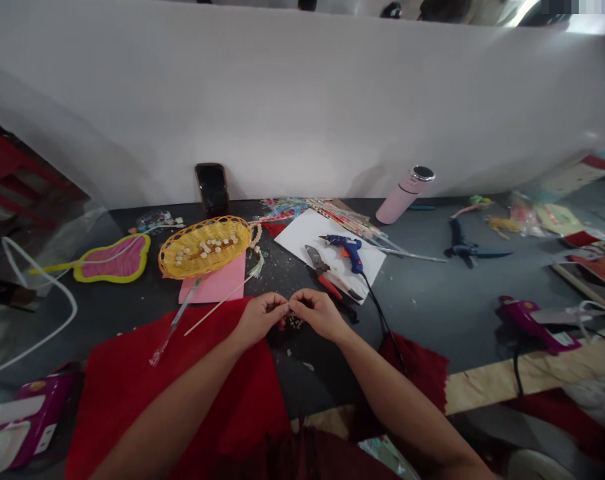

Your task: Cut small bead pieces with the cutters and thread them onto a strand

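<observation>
My left hand and my right hand meet over the front of the dark table. Thumb and fingers of both are pinched together, tip to tip. Whatever lies between the fingertips is too small to make out. Just under them is a cluster of small pale bead-like pieces, partly covered by the fingers. Red cloth lies beneath my left forearm. Right of the hands, red-handled pliers and a blue glue gun rest on a white sheet.
A yellow woven basket with small pale pieces stands on pink paper. A phone leans on the white partition. A pink bottle stands at the back. The glue gun's cord runs toward the front edge.
</observation>
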`<state>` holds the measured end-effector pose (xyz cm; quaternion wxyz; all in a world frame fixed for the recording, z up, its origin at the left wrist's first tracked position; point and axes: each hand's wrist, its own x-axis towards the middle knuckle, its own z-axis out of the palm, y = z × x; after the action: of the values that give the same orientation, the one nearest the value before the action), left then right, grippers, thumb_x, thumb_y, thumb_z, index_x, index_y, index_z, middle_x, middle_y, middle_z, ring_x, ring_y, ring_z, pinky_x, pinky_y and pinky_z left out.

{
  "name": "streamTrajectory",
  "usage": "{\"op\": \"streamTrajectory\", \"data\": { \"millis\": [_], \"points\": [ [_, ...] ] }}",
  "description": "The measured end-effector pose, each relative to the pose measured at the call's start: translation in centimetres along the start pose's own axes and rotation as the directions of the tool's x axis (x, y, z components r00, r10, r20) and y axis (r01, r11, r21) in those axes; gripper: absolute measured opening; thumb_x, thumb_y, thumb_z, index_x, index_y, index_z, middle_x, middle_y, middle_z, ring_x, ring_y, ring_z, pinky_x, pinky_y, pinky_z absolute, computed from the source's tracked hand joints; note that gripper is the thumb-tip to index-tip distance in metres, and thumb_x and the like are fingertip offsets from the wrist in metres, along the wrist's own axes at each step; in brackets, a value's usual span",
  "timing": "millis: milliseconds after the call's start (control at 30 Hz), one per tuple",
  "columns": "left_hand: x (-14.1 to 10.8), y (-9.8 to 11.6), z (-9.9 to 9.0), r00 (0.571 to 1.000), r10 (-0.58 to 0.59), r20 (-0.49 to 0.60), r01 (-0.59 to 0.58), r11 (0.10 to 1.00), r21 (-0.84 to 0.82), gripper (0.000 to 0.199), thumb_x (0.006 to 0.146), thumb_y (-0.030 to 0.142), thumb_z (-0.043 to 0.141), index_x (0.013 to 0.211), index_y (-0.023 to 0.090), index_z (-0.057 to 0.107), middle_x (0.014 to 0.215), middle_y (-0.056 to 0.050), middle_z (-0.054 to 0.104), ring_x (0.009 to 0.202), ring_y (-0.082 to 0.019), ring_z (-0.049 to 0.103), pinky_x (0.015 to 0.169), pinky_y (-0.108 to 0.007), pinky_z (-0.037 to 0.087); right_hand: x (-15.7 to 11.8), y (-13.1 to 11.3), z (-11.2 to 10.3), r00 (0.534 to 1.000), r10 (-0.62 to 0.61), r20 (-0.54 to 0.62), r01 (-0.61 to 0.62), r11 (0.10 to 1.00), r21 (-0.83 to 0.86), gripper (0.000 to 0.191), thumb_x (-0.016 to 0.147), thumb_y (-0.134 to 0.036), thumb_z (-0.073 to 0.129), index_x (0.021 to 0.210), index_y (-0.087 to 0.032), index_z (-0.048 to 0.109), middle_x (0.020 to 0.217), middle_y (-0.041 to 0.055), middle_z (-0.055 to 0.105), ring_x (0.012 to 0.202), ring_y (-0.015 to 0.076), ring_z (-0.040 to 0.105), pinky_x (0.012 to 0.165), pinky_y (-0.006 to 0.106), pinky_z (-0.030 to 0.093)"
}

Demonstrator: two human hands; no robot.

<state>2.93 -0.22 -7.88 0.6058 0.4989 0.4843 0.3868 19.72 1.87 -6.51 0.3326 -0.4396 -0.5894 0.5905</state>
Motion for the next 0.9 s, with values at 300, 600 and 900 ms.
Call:
{"op": "streamTrajectory", "data": {
  "millis": [300, 600, 900],
  "points": [
    [-1.1, -0.1, 0.8, 0.978, 0.167, -0.128, -0.145, 0.976, 0.162, 0.026, 0.077, 0.033, 0.059, 0.096, 0.015, 0.061, 0.071, -0.001, 0.063, 0.053, -0.010, 0.057, 0.050, -0.021, 0.047, -0.1, 0.1, 0.4, 0.979, 0.198, 0.042, -0.197, 0.891, 0.409, 0.027, 0.068, -0.039, 0.072, 0.066, -0.016, 0.057, 0.047, -0.0075, 0.046, 0.037, 0.0035, 0.035, 0.035, 0.016, 0.027],
    [-1.1, 0.8, 0.7, 0.993, 0.072, -0.088, -0.062, 0.992, 0.110, 0.023, 0.076, 0.036, 0.059, 0.081, 0.014, 0.062, 0.063, 0.000, 0.062, 0.045, -0.009, 0.054, 0.044, -0.019, 0.042, -0.2, 0.1, 0.5, 0.985, 0.168, 0.046, -0.171, 0.896, 0.410, 0.028, 0.069, -0.039, 0.071, 0.068, -0.015, 0.057, 0.049, -0.0070, 0.047, 0.037, 0.0029, 0.036, 0.035, 0.015, 0.029],
    [-1.3, 1.3, 0.7, 0.993, 0.106, -0.043, -0.097, 0.981, 0.169, 0.022, 0.078, 0.036, 0.056, 0.074, 0.015, 0.061, 0.059, 0.001, 0.060, 0.044, -0.009, 0.055, 0.043, -0.018, 0.040, -0.3, 0.0, 0.8, 0.987, 0.152, 0.058, -0.162, 0.903, 0.397, 0.028, 0.071, -0.040, 0.070, 0.068, -0.016, 0.056, 0.052, -0.0059, 0.051, 0.038, 0.0031, 0.039, 0.036, 0.015, 0.031]
  ]
}}
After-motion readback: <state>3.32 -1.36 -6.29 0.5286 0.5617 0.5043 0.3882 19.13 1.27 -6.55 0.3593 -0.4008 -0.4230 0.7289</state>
